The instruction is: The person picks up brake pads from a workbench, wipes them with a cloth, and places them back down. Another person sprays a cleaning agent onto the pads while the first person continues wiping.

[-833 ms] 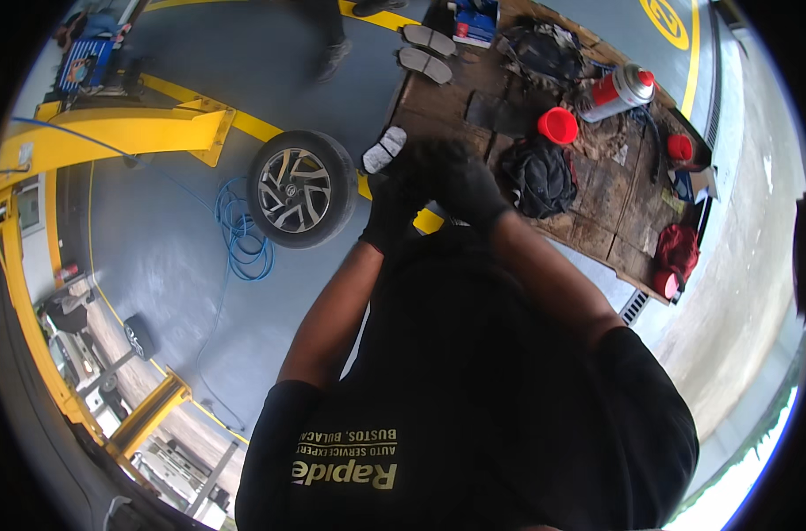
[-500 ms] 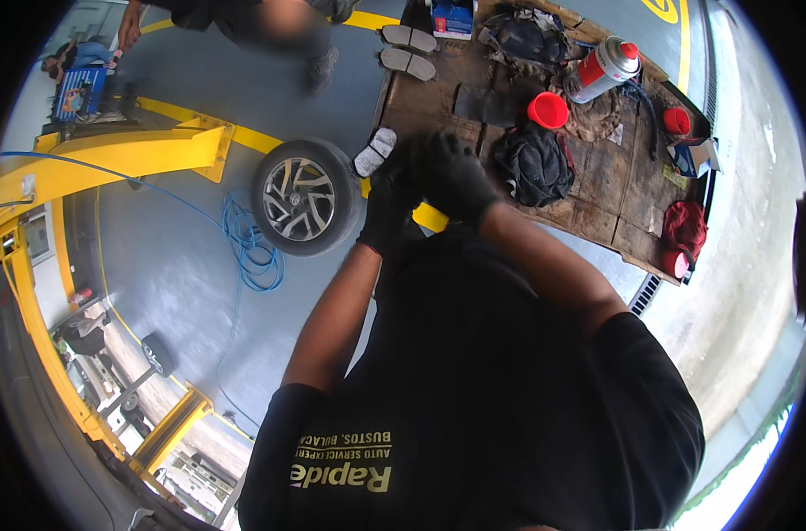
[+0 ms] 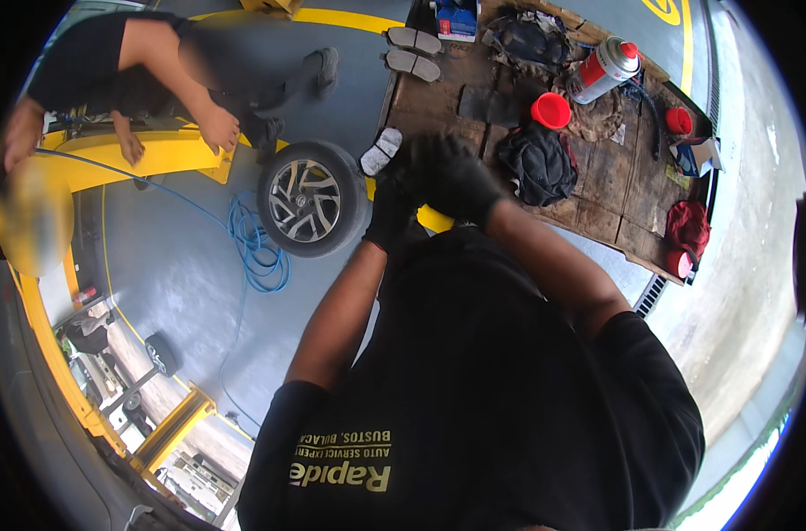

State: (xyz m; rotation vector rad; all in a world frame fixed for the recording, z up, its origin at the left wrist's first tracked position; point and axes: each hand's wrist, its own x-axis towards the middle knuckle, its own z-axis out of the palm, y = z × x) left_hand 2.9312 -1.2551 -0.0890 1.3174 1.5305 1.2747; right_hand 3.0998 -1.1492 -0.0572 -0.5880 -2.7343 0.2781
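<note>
Both my hands wear black gloves and meet in front of my body, by the near left edge of the workbench. My left hand (image 3: 392,211) is closed around a grey speckled brake pad (image 3: 382,151), whose outer end sticks out to the left. Close against it, my right hand (image 3: 463,181) has its fingers bent. Whatever lies between the hands is lost in the dark gloves. Two more brake pads (image 3: 413,65) rest side by side at the bench's far left corner. Right of my right hand lies a crumpled black cloth (image 3: 539,165).
The cardboard-topped workbench (image 3: 598,190) carries a spray can (image 3: 605,69), a red cup (image 3: 551,111), rags and small boxes. On the floor to the left are a wheel (image 3: 304,200) and a coiled blue hose (image 3: 254,243). People's arms (image 3: 168,66) reach in beside the yellow lift arm (image 3: 168,152).
At the upper left, people have come further into view, with arms now over the yellow lift arm and hose. My hands stay together with the brake pad, almost in the same place.
</note>
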